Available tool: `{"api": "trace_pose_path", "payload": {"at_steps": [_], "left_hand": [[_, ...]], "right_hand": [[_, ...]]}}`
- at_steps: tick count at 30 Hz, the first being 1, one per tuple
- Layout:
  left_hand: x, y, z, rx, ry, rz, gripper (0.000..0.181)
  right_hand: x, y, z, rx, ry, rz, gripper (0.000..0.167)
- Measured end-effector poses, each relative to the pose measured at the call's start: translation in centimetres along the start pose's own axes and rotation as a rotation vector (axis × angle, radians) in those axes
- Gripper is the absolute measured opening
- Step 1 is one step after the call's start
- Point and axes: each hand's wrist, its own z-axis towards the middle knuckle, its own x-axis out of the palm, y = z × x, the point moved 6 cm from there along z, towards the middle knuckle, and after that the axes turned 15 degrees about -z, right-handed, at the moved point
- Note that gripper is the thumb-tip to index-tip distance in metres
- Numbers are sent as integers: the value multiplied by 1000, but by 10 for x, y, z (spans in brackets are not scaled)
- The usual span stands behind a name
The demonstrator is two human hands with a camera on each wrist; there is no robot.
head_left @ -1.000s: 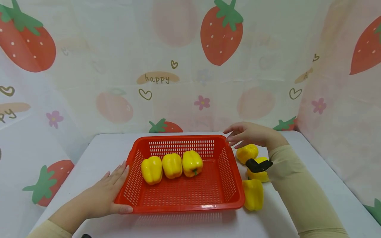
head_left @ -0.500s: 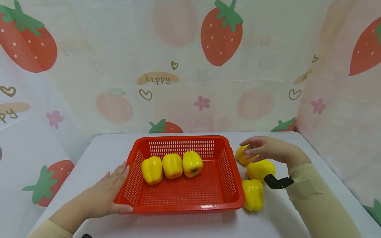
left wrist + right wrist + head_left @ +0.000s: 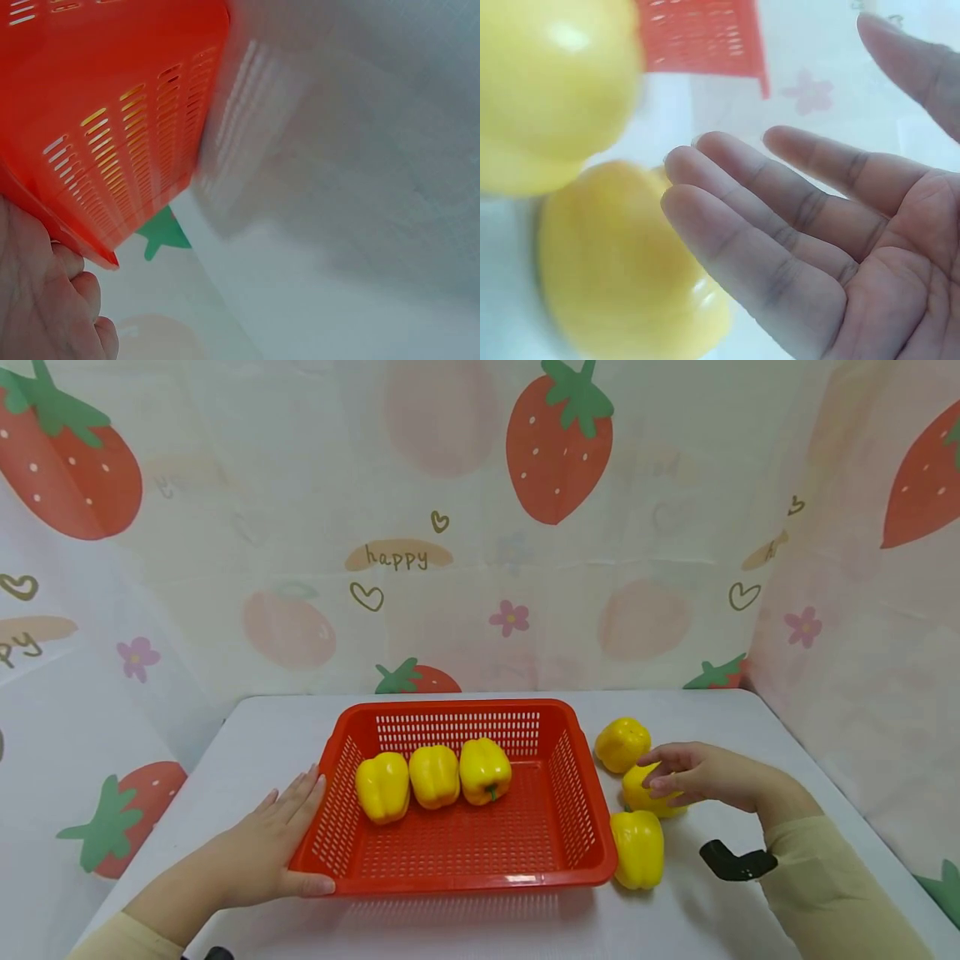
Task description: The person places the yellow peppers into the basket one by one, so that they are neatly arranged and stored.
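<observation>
My left hand lies along the left rim of a red plastic basket, its thumb at the front left corner. From the left wrist view, the palm rests against the basket's outer side. Inside sit three yellow bell peppers, a left one, a middle one and a right one with a green stem. Over on the right, my right hand hovers with loosely bent fingers above a yellow bell pepper, holding nothing. The right wrist view shows its palm and spread fingers beside the peppers.
Two other yellow bell peppers stand right of the basket, one at the back and one in front close against the basket's side. The white tabletop ends at a cloth backdrop printed with strawberries.
My right hand has moved right and toward me, from beside the basket's back right corner to above the middle outside pepper. The left hand and basket have stayed put.
</observation>
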Motion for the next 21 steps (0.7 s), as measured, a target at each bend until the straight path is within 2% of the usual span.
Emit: {"api": "trace_pose_path", "payload": {"at_steps": [7, 21], "left_hand": [[-1, -2, 0, 1, 5, -3, 125], [-1, -1, 0, -5, 2, -15, 124]], "right_hand": [[14, -16, -5, 2, 34, 21, 49], [33, -37, -2, 43, 40, 42, 53]]}}
